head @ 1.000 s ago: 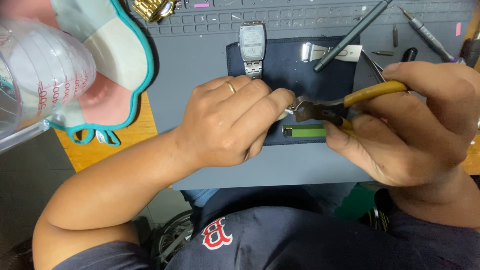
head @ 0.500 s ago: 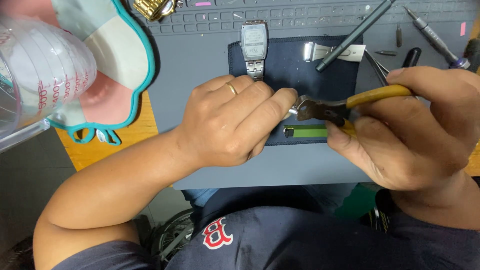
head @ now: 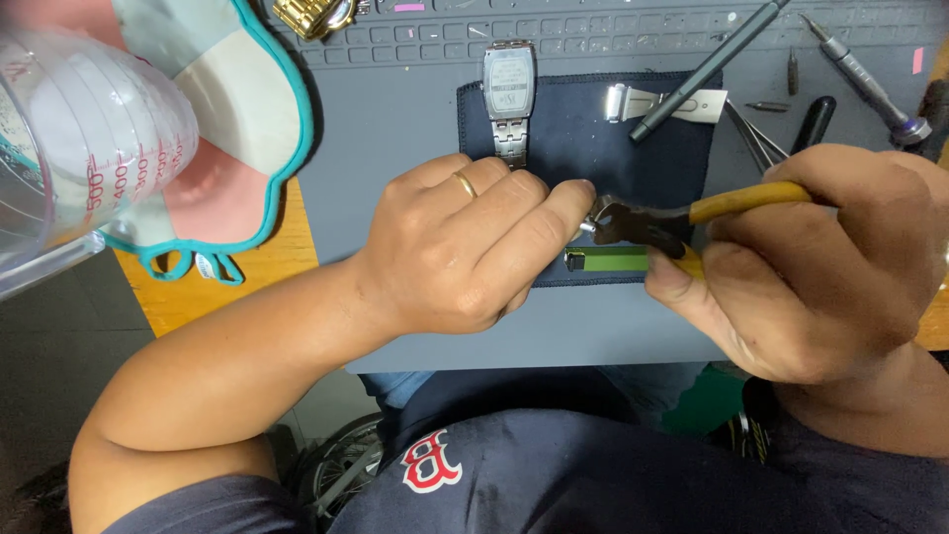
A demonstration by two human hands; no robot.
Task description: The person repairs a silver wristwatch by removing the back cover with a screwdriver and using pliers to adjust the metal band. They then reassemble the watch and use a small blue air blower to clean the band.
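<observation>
My left hand (head: 473,252), a ring on one finger, is curled over the near edge of a dark blue cloth (head: 573,133) and pinches a small metal part that is mostly hidden under the fingers. My right hand (head: 811,267) grips yellow-handled pliers (head: 682,220); their dark jaws meet the metal part at my left fingertips. A green-handled tool (head: 608,261) lies just below the jaws. A silver rectangular wristwatch (head: 510,94) lies on the cloth beyond my left hand.
A grey work mat (head: 395,148) covers the desk. On the right lie a bracelet clasp piece (head: 657,102), a dark rod-like tool (head: 707,69), tweezers (head: 756,138) and a screwdriver (head: 870,84). A clear measuring cup (head: 79,148), a teal-edged pad (head: 237,129) and a gold watch (head: 311,15) sit left.
The view has shifted very slightly. Both hands keep the same hold, with the pliers still at my left fingertips.
</observation>
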